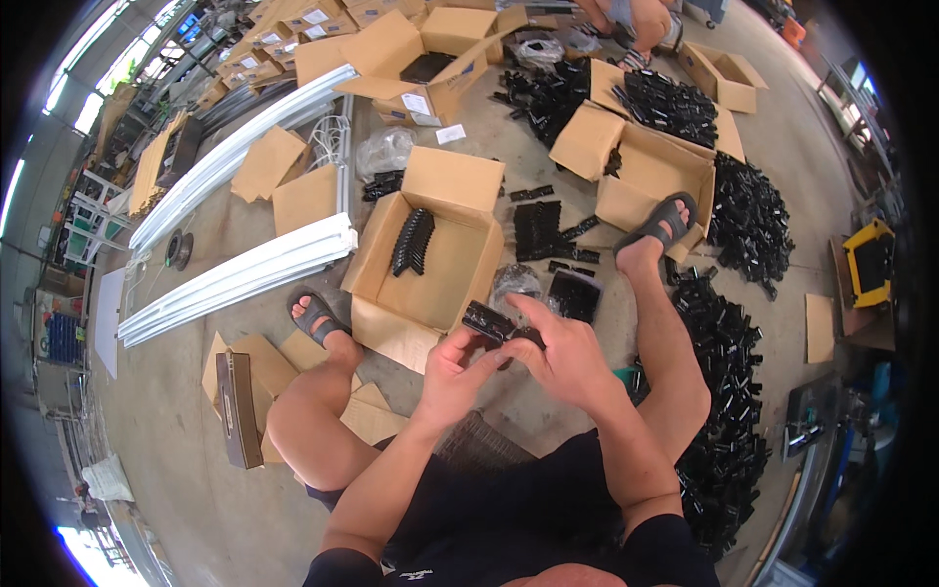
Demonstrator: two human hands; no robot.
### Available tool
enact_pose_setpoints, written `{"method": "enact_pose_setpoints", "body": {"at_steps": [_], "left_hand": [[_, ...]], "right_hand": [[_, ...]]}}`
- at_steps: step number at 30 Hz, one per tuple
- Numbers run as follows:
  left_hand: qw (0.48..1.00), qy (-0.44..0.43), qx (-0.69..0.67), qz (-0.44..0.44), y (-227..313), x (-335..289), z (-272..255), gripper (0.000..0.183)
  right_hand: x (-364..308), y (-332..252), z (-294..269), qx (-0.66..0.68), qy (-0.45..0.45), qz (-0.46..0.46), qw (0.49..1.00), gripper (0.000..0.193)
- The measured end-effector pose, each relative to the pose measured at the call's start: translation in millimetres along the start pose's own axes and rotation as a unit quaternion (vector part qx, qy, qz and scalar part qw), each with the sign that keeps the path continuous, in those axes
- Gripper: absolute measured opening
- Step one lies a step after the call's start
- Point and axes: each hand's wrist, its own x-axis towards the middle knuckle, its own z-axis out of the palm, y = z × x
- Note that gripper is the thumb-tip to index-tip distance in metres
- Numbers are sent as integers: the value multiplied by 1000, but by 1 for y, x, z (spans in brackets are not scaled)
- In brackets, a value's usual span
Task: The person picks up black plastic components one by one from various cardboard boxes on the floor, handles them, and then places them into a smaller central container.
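Note:
Between my knees, both hands are raised over the floor. My left hand (454, 380) is closed around a glossy black rectangular part (487, 321), its upper end sticking out past the fingers. My right hand (564, 354) pinches the other end of the dark piece, index finger stretched forward; whether this is one part or two joined, I cannot tell. Just beyond stands an open cardboard box (460, 248) with a curved row of black parts (413, 242) inside. Right of the box, similar black parts (538, 231) lie side by side on the floor, near a clear plastic bag (516, 283).
A long heap of loose black parts (719, 382) runs along my right leg. Another open box (653, 176) stands by my right foot. White metal profiles (245, 279) lie at the left, flattened cardboard (262, 367) near my left knee. Another person's legs (648, 29) show at the back.

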Motion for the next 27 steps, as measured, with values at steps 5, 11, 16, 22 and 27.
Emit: {"method": "enact_pose_setpoints", "body": {"at_steps": [5,11,16,22,27], "left_hand": [[1000,-7,-23,-1,0,3,1,36],[1000,9,-2,8,-6,1,-4,37],[999,28,-8,20,-4,-5,0,43],[1000,-5,23,-3,11,-8,-3,49],[993,37,101,-54,54,3,-10,46]], "right_hand": [[-2,1,-3,-16,-31,21,999,54],[-5,6,7,66,2,12,998,54],[-10,7,14,63,9,12,998,54],[-11,-1,17,130,5,43,991,50],[-9,17,17,250,27,41,967,44]]}}
